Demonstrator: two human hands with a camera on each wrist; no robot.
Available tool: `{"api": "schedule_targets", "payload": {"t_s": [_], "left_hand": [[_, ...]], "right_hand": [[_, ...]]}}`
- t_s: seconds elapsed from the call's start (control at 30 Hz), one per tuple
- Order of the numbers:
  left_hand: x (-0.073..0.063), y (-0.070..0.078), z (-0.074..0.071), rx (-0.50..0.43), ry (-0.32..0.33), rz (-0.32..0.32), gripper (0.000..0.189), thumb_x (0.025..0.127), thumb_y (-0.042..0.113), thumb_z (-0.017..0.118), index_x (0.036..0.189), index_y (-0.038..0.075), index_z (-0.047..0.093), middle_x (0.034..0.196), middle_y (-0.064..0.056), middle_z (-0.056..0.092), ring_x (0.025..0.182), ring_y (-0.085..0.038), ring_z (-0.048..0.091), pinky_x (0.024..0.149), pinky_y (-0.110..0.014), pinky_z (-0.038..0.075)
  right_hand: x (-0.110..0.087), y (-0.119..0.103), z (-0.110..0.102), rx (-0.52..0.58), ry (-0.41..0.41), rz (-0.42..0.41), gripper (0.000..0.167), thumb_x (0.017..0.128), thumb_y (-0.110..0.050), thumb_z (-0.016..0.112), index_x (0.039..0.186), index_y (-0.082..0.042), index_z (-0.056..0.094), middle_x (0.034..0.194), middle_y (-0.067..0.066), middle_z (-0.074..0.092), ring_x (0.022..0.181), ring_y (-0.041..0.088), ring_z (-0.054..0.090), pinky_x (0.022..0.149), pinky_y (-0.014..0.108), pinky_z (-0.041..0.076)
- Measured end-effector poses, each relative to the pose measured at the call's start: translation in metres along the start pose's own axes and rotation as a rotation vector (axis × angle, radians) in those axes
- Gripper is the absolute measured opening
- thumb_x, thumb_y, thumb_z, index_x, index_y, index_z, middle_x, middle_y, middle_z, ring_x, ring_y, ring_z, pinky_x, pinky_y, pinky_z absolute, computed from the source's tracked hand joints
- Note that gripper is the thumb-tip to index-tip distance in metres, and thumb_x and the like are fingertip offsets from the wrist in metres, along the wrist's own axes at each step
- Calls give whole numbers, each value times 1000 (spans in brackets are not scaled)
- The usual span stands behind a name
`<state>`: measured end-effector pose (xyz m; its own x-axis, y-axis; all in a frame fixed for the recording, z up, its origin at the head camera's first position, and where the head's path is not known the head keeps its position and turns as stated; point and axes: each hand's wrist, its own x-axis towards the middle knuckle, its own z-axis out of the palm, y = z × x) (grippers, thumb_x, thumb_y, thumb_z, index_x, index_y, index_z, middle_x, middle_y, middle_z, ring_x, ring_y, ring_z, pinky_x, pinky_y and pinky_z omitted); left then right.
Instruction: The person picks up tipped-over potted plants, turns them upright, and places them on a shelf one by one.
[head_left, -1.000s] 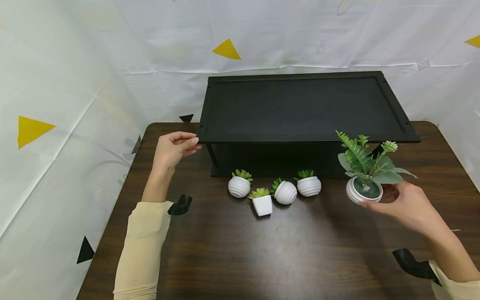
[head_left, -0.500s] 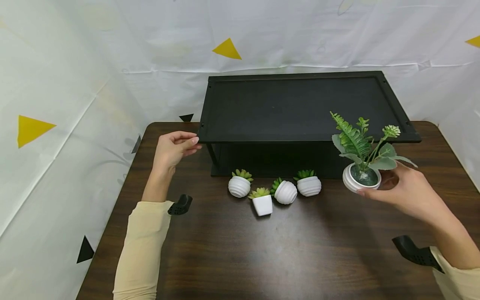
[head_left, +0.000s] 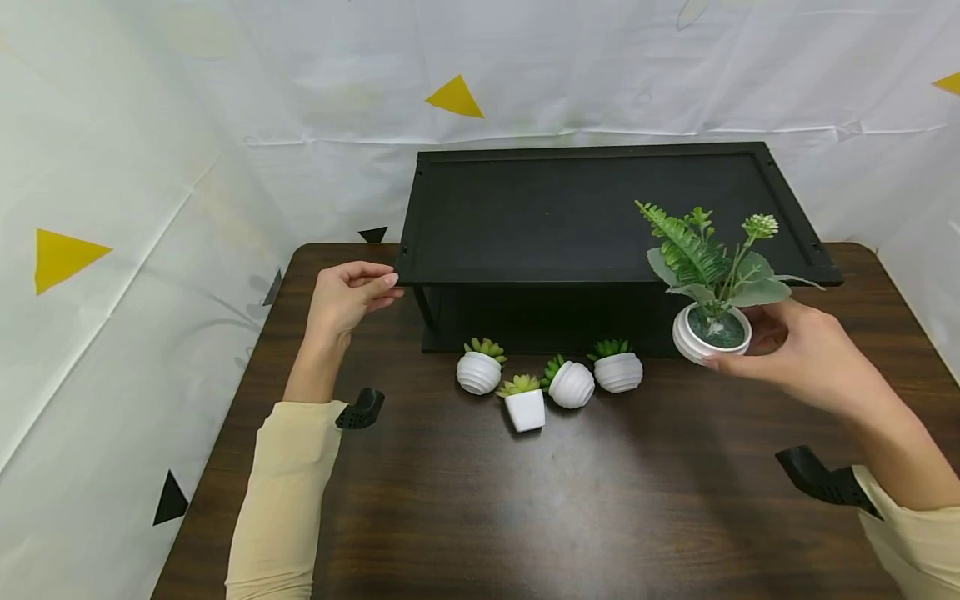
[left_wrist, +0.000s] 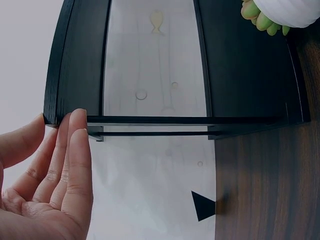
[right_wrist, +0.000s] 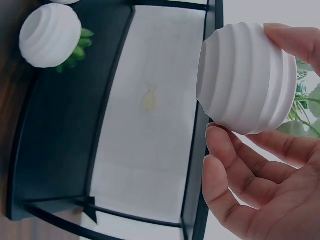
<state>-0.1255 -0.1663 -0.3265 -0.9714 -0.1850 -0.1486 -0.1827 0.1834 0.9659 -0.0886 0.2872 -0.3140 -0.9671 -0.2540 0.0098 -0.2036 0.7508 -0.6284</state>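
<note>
White and ribbed, the pot [right_wrist: 245, 77] sits in the grip of the right hand [head_left: 810, 354], at the right of the head view, held up off the table [head_left: 570, 517]. Its wall lies between thumb and fingers: in the right wrist view the thumb presses at upper right, the index fingertip is hidden behind the pot, and the other fingers bend below it. From its mouth rises a leafy plant [head_left: 690, 254], overlapping the right part of the black shelf [head_left: 555, 217] in the head view. Left of centre there, the left hand [head_left: 345, 296] pinches the shelf's near left corner. Small pots [head_left: 572, 385], four of them with green succulents [head_left: 483, 348], sit loosely grouped at mid-frame. Cream sleeves [head_left: 288, 492] reach the lower left and lower right.
</note>
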Motion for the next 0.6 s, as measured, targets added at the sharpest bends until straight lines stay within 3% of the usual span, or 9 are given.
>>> {"api": "schedule_targets", "payload": {"t_s": [0.1,0.6], "left_hand": [[-15,-17,7,-40,16,-56,27,84,8,66,105,-9,61,80,-4,66,73,-15,67,77,-33,53],[-16,-16,8,-44,12,-59,29,84,9,66,106,-9,61,80,-4,65,72,-14,67,75,-29,54]], "right_hand": [[4,-2,-9,-24,-66,-9,60,67,-20,82,113,3,52,96,20,60,66,-5,52,53,13,42],[32,-26,-9,-2,-109,-17,59,69,-25,81,114,0,52,100,16,59,70,-1,53,55,15,44]]}}
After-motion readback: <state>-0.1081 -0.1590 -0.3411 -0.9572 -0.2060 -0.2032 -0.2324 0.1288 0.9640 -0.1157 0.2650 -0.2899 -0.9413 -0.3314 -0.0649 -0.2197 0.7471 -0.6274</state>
